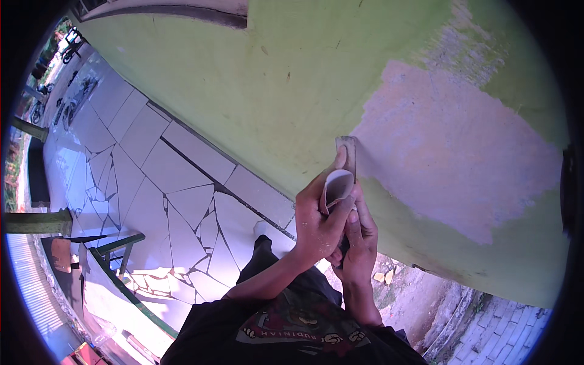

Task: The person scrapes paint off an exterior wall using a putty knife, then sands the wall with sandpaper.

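Both my hands are together in front of the wall, dusty with pale powder. My left hand (313, 225) is closed round a curled sheet of what looks like sandpaper (339, 184), pale inside with a brownish edge. Beyond the curl, a flat greyish-beige block (346, 146) lies under the left fingers, its far end close to the edge of a whitish putty patch (456, 146). My right hand (360, 243) is closed against the near side of the same sheet. A dark piece shows between my palms, too covered to name.
The green wall (292, 79) spans the top and right, with a frame or ledge (176, 12) at upper left. Cracked white tiles (182, 201) cover the floor on the left. A green-edged bench or rail (131, 292) stands lower left. Rubble (389, 277) and pale paving (493, 340) lie lower right.
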### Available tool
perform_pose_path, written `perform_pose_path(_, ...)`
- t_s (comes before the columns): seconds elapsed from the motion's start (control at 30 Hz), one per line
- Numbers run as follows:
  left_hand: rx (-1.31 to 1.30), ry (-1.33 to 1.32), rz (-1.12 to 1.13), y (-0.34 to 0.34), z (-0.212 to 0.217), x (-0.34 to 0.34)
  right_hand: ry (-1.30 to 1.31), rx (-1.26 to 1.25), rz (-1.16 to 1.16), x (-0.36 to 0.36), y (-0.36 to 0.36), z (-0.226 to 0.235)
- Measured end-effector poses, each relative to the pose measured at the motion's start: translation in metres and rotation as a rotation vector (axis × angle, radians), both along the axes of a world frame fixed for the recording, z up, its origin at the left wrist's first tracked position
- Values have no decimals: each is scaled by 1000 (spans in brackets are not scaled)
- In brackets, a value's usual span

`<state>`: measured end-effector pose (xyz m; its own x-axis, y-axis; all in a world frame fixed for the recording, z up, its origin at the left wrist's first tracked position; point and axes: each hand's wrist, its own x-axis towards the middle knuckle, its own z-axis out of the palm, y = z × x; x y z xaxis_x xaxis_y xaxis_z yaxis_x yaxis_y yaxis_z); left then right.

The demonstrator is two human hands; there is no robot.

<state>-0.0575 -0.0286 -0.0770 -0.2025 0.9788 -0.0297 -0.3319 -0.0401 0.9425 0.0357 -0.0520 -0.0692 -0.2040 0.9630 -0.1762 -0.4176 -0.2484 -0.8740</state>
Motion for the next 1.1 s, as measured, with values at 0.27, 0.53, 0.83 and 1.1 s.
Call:
perform_pose_path(0.27,88,-9,56,6,-4,10,-14,5,29,10,5,-1)
perform_pose_path(0.53,75,-8,89,9,12,-5,-20,-15,20,2,14,6)
perform_pose_path(0.83,176,172,-66,-14,-35,30,-263,4,-129,32,-16,-28)
perform_pose_path(1.1,151,57,12,-9,-43,37,-293,-75,-85,35,-9,-22)
